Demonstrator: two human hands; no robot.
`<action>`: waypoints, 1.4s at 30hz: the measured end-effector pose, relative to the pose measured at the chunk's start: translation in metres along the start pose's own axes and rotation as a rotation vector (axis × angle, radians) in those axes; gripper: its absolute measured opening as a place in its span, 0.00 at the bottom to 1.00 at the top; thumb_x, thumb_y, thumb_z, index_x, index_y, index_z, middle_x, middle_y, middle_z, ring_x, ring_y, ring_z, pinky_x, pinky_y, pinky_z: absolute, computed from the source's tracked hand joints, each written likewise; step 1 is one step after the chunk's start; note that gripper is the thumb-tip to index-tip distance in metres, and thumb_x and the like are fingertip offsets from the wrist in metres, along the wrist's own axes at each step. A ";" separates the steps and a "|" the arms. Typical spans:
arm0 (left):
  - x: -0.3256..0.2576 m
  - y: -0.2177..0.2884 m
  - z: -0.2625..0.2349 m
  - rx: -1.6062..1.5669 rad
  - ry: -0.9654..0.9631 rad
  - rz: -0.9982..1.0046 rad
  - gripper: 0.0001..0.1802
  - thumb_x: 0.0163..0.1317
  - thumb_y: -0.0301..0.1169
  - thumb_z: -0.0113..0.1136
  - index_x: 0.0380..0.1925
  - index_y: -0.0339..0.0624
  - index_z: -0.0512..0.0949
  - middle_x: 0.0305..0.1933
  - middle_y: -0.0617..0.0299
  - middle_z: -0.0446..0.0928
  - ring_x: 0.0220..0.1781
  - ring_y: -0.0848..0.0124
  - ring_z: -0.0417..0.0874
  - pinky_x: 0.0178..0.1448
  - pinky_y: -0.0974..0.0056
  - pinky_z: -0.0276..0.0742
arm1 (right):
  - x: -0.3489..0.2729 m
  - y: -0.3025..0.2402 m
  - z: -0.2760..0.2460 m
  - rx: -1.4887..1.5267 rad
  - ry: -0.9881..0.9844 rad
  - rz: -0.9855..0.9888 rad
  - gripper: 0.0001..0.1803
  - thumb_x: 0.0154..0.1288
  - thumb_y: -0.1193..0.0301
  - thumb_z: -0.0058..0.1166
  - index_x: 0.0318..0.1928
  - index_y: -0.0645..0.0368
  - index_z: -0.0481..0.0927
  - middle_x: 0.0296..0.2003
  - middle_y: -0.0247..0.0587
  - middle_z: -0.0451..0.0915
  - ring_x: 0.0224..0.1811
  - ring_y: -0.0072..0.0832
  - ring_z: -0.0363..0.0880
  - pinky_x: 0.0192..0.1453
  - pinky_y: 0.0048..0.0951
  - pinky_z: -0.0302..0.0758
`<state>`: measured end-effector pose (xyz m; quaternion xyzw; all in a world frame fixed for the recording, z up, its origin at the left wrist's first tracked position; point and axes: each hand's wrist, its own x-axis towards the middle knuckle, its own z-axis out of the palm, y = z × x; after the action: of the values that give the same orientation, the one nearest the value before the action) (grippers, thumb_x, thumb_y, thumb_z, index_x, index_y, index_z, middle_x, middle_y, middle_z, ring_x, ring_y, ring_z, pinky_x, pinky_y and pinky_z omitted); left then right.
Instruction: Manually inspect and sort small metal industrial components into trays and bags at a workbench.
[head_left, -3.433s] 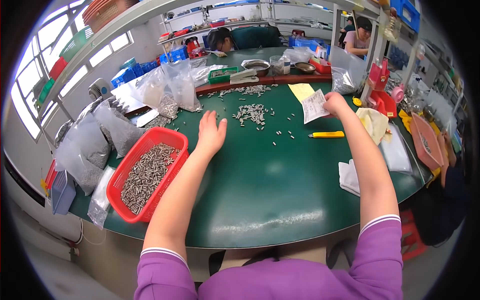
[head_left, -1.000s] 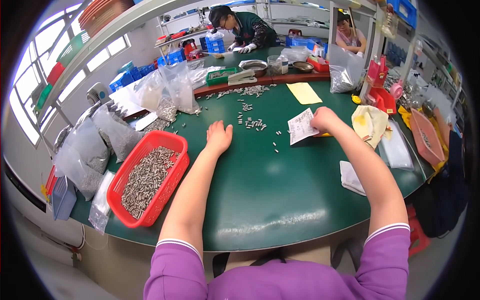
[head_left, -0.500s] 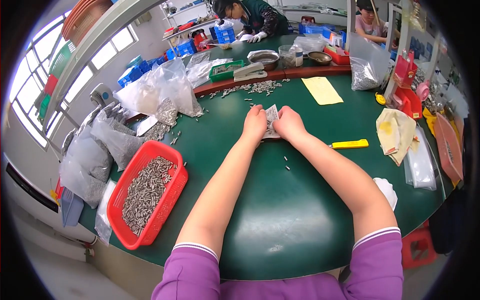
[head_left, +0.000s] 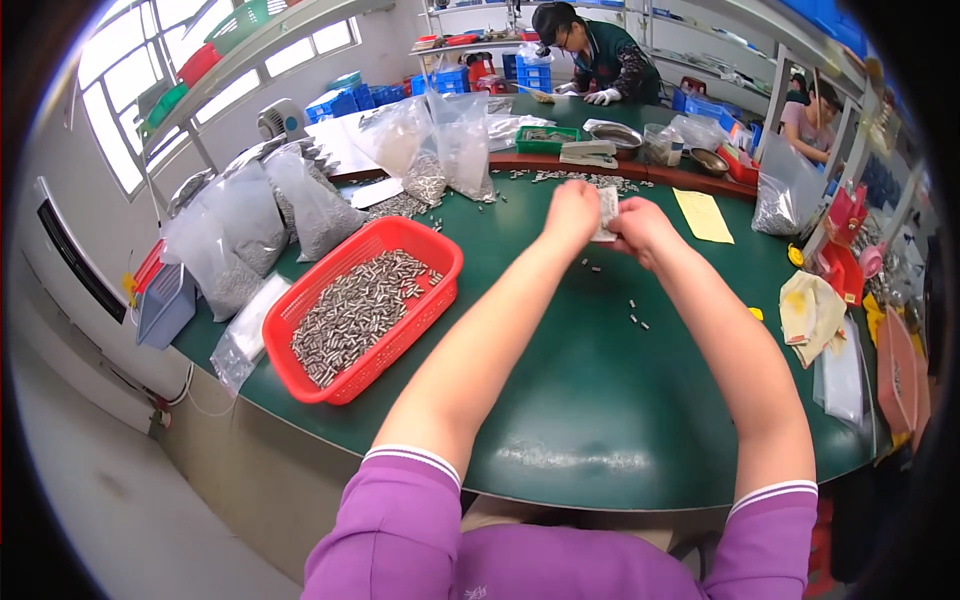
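Nearest, at the left of the green surface (head_left: 590,400), a red basket (head_left: 408,347) holds a thick heap of short metal pins. Beyond it, a few loose pins (head_left: 632,303) lie scattered. Farther out, the left hand (head_left: 573,215), which lay free a second ago, has joined the right hand (head_left: 645,230) at the small printed paper (head_left: 607,210), now between them, so both are occupied. The right fingers pinch its edge; the left fingers look closed on the other, partly hidden. The middle pin cluster no longer shows; whether the hands hold or hide it, I cannot tell. Left of them, clear bags (head_left: 235,225) bulge with small metal pieces. Farthest, a green tray (head_left: 547,151) holds more metal pieces.
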<state>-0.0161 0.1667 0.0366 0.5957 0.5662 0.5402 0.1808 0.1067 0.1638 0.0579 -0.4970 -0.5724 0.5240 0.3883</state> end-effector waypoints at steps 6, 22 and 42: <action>-0.011 0.023 -0.165 0.404 0.106 0.134 0.24 0.66 0.43 0.42 0.47 0.33 0.75 0.51 0.39 0.74 0.54 0.48 0.74 0.57 0.56 0.67 | -0.032 -0.080 0.108 -0.265 -0.185 -0.293 0.12 0.51 0.85 0.47 0.38 0.70 0.78 0.35 0.49 0.81 0.36 0.37 0.83 0.37 0.34 0.83; -0.292 -0.011 -0.249 0.830 0.080 0.472 0.21 0.64 0.38 0.46 0.54 0.40 0.70 0.68 0.50 0.59 0.72 0.50 0.53 0.72 0.43 0.43 | -0.115 0.036 -0.109 -0.301 0.479 -0.121 0.15 0.54 0.75 0.54 0.44 0.63 0.76 0.35 0.48 0.82 0.30 0.33 0.84 0.35 0.32 0.80; -0.286 -0.013 -0.229 0.723 0.012 0.622 0.16 0.52 0.25 0.44 0.40 0.34 0.75 0.57 0.47 0.70 0.64 0.47 0.66 0.67 0.47 0.59 | -0.161 0.086 -0.168 -0.686 0.908 -0.800 0.15 0.52 0.78 0.53 0.43 0.57 0.75 0.43 0.44 0.72 0.50 0.42 0.71 0.54 0.39 0.69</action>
<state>-0.1521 -0.1690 -0.0198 0.7586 0.5139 0.3402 -0.2114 0.3159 0.0387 0.0107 -0.5127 -0.6258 -0.1296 0.5733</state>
